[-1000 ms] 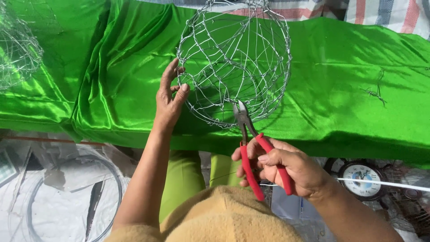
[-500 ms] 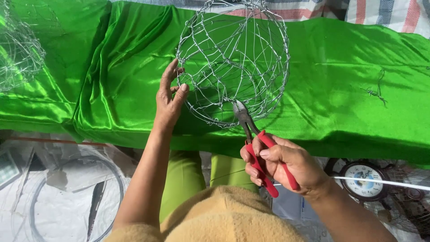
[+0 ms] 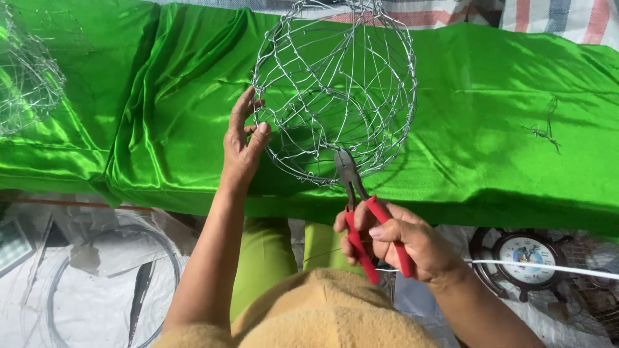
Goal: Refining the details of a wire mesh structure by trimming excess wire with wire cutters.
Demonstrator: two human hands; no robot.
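A round ball frame of silver wire (image 3: 335, 90) rests on a table draped in shiny green cloth (image 3: 490, 116). My left hand (image 3: 242, 142) grips the frame's left side, thumb and fingers on the wires. My right hand (image 3: 400, 238) holds red-handled pliers (image 3: 364, 212). The pliers' dark jaws reach up to the frame's lower edge and touch the wire there.
Another wire frame (image 3: 26, 77) lies at the far left on the cloth. A small scrap of wire (image 3: 545, 129) sits at the right. Below the table are a coil of wire (image 3: 109, 283) on white plastic sheeting and a round clock-like object (image 3: 525, 254).
My right hand has shifted slightly on the pliers' handles while the jaws stay at the frame's lower edge. My left hand and the frame have barely moved.
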